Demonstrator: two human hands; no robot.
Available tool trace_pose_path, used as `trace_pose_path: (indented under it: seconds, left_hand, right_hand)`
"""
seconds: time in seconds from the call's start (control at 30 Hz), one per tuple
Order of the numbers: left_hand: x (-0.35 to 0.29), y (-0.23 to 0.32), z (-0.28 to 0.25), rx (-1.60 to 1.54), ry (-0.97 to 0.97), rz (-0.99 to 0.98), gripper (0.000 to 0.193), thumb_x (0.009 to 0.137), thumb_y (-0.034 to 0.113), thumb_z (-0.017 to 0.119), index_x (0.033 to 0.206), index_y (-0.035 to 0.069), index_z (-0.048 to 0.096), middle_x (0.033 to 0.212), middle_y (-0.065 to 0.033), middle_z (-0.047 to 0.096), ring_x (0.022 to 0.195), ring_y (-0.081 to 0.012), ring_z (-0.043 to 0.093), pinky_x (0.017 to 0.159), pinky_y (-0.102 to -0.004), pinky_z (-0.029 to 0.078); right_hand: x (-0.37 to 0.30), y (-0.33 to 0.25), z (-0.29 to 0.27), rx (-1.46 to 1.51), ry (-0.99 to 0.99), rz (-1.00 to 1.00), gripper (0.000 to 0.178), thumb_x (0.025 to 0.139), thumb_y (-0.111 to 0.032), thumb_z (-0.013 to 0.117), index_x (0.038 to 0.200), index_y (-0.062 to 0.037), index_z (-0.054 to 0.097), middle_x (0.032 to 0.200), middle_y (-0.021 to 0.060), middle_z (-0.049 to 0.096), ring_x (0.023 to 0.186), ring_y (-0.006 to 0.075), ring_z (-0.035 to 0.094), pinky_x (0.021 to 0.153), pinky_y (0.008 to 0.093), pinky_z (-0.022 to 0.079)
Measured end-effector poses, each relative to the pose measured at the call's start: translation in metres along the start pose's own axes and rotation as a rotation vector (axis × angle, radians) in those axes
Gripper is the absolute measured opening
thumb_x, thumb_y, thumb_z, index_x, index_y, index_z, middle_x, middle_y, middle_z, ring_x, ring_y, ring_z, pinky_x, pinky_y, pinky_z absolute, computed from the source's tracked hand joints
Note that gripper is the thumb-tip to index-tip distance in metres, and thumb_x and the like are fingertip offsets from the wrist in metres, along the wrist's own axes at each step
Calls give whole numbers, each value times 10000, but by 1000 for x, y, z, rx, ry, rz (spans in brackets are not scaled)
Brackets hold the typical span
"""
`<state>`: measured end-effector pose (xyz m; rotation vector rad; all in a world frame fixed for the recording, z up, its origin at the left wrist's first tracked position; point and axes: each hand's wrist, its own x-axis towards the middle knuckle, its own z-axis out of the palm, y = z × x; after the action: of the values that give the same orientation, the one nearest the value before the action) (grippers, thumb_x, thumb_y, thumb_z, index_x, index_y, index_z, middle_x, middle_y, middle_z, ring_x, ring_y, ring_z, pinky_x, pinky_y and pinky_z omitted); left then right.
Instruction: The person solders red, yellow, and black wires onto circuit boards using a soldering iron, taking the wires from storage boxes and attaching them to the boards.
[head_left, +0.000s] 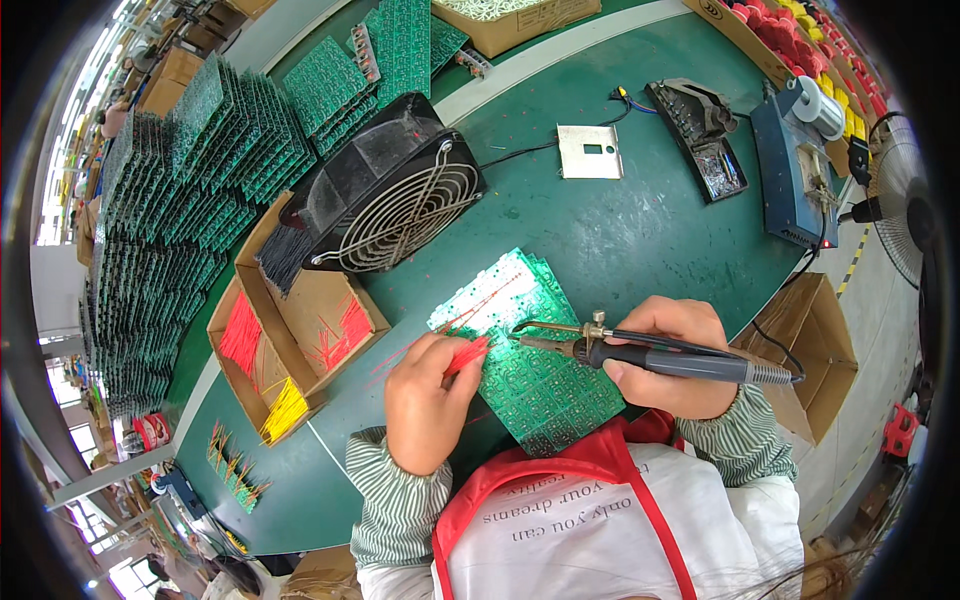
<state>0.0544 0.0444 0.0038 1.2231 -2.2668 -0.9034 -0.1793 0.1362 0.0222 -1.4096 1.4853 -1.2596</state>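
Observation:
My right hand point(680, 358) is closed around a soldering iron point(640, 358) with a thin metal feed tube clamped above its tip. That tip points left, at the upper middle of a green circuit board panel point(550, 390). Between the fingertips of my left hand point(430, 395) is a bunch of red wires point(466, 355), at the board's left edge. A few red wires point(485, 305) reach across the board's bright upper part. Whether the tip touches the board I cannot tell.
A black fan point(395, 195) stands beyond a cardboard box point(290, 340) of red, yellow and dark wires. Stacked circuit boards point(200, 200) fill the left. At the right are a blue soldering station point(795, 180) with a solder spool point(818, 108) and an open carton point(815, 350).

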Motion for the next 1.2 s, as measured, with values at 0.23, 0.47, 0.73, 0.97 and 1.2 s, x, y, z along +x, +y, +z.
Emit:
trace_pose_path:
  seconds: [0.23,0.47,0.73,0.97,1.2]
  left_hand:
    - [5,0,6,-4,-11,-4,132,769,38,713,841,-33,628,745,-96,581,594,-174,533,537,-277,419]
    - [6,0,7,8,-22,17,125,773,35,704,839,-32,623,744,-85,567,582,-154,510,507,-267,400]
    - [5,2,3,7,-45,-24,115,782,42,697,845,-26,630,739,-81,572,581,-155,520,520,-264,409]
    - [4,-15,-46,423,427,-75,91,833,94,654,884,19,659,750,-109,642,609,-231,605,571,-303,485]
    - [8,15,-6,138,47,60,109,778,51,671,878,18,643,767,-100,626,650,-215,590,579,-306,464]
  right_hand:
    - [4,4,2,-4,-3,-4,157,694,-82,717,765,-7,598,571,48,580,492,99,556,466,248,437]
    - [6,5,2,-42,-30,-12,164,689,-83,719,768,-7,596,567,48,574,484,110,558,465,251,437]
    - [3,2,-2,-37,16,-26,169,685,-88,723,778,-6,607,584,58,594,490,125,576,471,253,446]
    - [-2,-3,-10,-30,4,5,165,695,-85,718,787,-1,611,597,52,608,509,102,577,480,245,449]
    - [-4,-3,-15,-55,60,21,160,701,-92,718,781,-2,614,634,55,624,538,99,584,501,241,452]
